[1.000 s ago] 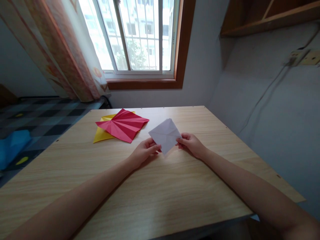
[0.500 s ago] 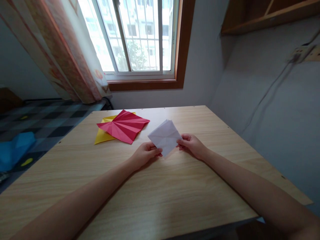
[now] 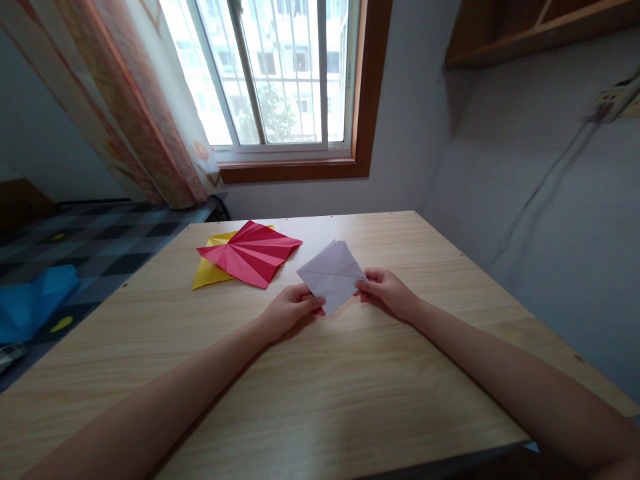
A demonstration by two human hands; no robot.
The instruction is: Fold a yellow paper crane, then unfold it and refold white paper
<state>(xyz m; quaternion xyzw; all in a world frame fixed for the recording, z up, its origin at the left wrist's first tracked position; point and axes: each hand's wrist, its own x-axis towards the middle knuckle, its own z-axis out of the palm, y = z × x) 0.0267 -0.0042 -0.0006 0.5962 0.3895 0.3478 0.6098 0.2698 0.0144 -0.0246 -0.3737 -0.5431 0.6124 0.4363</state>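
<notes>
A folded white paper (image 3: 331, 273) is held tilted just above the wooden table (image 3: 320, 373), near its middle. My left hand (image 3: 289, 309) pinches its lower left edge. My right hand (image 3: 387, 291) pinches its right corner. Creases run across the white sheet. To the left, further back, a creased red paper (image 3: 250, 253) lies flat on top of a yellow paper (image 3: 205, 273); neither hand touches them.
A window (image 3: 280, 73) with a wooden frame is behind the table, a patterned curtain (image 3: 125, 100) to its left. A checked bed cover (image 3: 90, 247) with a blue cloth (image 3: 35, 300) lies left. A wall (image 3: 550, 200) closes the right side, with a shelf (image 3: 525, 27) above.
The view has shifted slightly. Both hands keep their hold on the white paper, which has barely moved.
</notes>
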